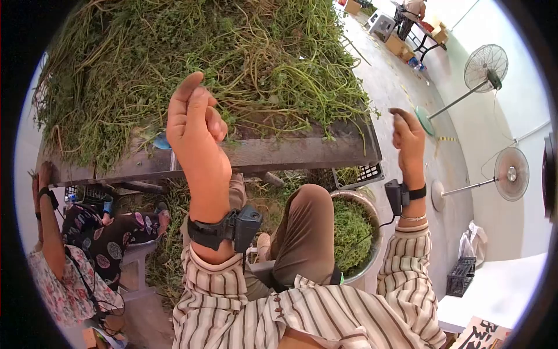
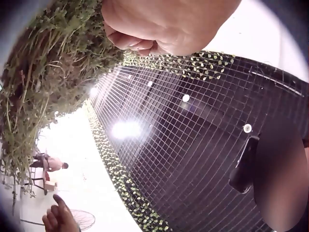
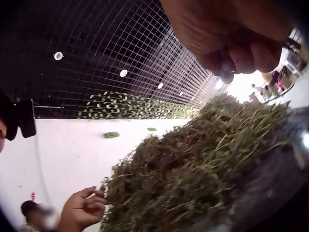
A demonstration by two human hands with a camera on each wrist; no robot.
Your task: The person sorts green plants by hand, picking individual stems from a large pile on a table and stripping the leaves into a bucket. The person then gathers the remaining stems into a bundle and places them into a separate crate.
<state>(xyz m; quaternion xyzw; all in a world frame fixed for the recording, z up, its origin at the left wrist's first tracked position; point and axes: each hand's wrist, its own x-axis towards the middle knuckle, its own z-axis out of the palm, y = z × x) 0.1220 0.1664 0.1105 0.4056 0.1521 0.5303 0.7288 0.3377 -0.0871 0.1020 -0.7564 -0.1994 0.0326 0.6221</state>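
Both hands are raised in front of the body with nothing in them. In the head view my left hand (image 1: pixel 195 119) is up before the front edge of the table (image 1: pixel 279 150), overlapping a big heap of leafy green stems (image 1: pixel 256 52). Its index finger points up and the other fingers bend loosely. My right hand (image 1: pixel 410 136) hangs in the air past the table's right corner, index finger out, the rest loosely bent. The left wrist view shows the left hand (image 2: pixel 169 26) large at the top; the right hand (image 3: pixel 231 38) fills the top of its own wrist view.
A round metal tub (image 1: pixel 379 235) full of greens stands below, beside the knee (image 1: pixel 305 232). Another person (image 1: pixel 61 256) sits at the left. Two standing fans (image 1: pixel 485 68) are along the right wall, near a black crate (image 1: pixel 461 276). Stems lie on the floor under the table.
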